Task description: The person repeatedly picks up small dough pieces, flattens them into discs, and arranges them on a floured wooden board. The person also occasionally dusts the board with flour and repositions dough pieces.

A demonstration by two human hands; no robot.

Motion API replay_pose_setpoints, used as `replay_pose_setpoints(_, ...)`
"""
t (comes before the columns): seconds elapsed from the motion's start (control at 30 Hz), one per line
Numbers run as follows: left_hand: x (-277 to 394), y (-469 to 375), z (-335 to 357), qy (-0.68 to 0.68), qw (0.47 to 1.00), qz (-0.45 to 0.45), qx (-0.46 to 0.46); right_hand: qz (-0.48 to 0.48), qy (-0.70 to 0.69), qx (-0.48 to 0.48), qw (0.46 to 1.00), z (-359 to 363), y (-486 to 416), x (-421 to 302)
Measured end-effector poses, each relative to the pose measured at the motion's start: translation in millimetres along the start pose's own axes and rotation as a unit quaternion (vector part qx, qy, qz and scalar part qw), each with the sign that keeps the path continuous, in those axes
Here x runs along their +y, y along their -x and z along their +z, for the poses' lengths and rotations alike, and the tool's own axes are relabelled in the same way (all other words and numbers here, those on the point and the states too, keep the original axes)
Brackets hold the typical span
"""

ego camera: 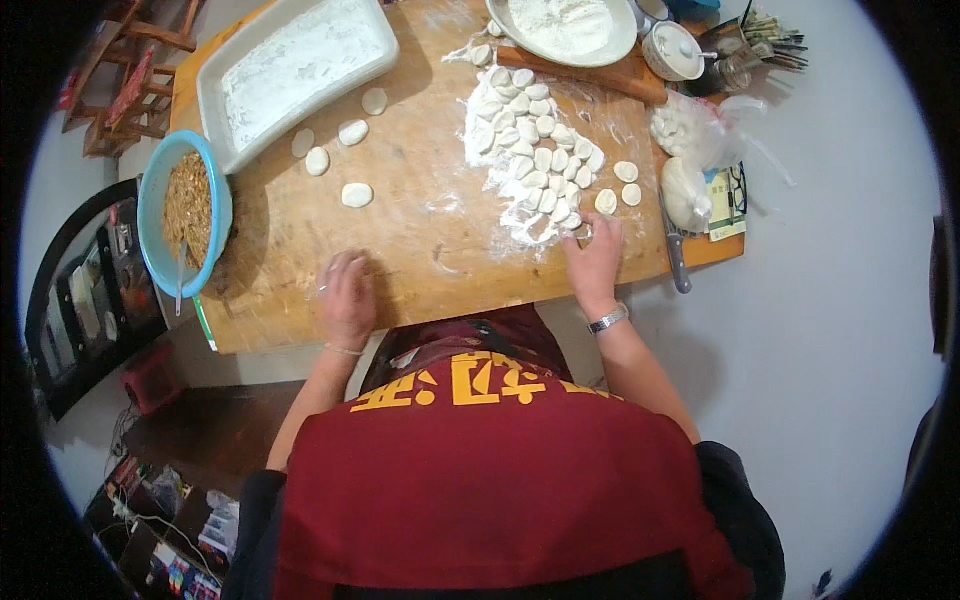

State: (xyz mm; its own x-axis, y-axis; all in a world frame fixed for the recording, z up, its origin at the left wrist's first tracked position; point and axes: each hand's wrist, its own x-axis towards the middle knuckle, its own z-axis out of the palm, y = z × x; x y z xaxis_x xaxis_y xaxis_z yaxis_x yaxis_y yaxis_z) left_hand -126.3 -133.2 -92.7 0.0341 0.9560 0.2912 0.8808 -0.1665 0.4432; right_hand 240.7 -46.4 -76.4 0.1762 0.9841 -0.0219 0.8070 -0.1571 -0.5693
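On the wooden board [420,255], my right hand [596,259] reaches the near end of a floured cluster of small dough pieces [544,154]. Its thumb and fingers bend around the lowest pieces; whether they pinch one is hidden. A few flattened dough pieces [606,201] lie just beyond that hand. My left hand [347,289] is low over the board near its front edge, fingers bent downward and slightly blurred, its palm hidden. Nearest to it is a pale dough disc [357,196], with several more discs [317,160] farther up the board.
At left stand a blue basin [225,217] of brown filling with a spoon [181,277] and a floured white tray [217,112]. Beyond the cluster are a rolling pin [622,79] and a flour bowl [626,37]. Right: a knife [679,262], bagged dough [682,191], a lidded pot [671,56].
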Motion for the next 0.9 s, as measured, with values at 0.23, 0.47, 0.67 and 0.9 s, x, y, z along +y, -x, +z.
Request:
replay_pose_setpoints(0.23,150,-107,106,0.159,0.987,0.033,-0.019,0.133,-0.272,-0.106,0.947,-11,-6,16)
replay_pose_setpoints(0.47,178,-122,143,0.124,0.990,-0.062,-0.033,-0.057,-0.074,-0.089,0.992,-9,-11,25)
replay_pose_setpoints(0.67,180,-114,141,0.210,0.968,-0.129,-0.044,0.029,-0.168,-0.089,0.981,-9,-13,10)
replay_pose_setpoints(0.9,102,-65,68,0.219,0.936,-0.276,-0.003,0.162,-0.174,-0.114,0.965,-19,-4,30)
